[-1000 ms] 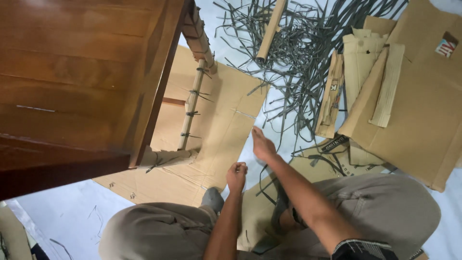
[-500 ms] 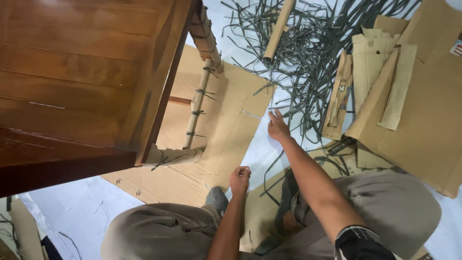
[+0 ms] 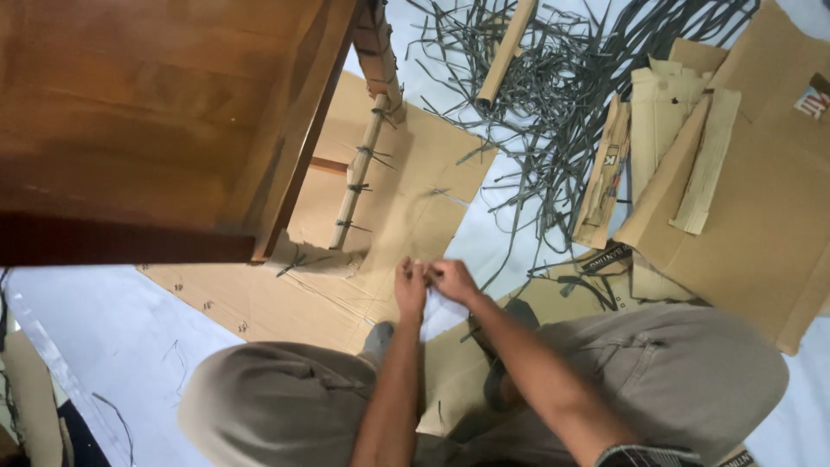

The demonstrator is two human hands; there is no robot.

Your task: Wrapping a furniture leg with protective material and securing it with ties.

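White floor, cardboard sheets, grey strips

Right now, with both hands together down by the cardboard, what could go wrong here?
The pile of loose grey straps spreads across the floor close to the right knee, so it could snag a foot or leg. The left hand and right hand pinch something too small to make out, which might slip. The wooden table edge hangs just above, a possible bump on rising.
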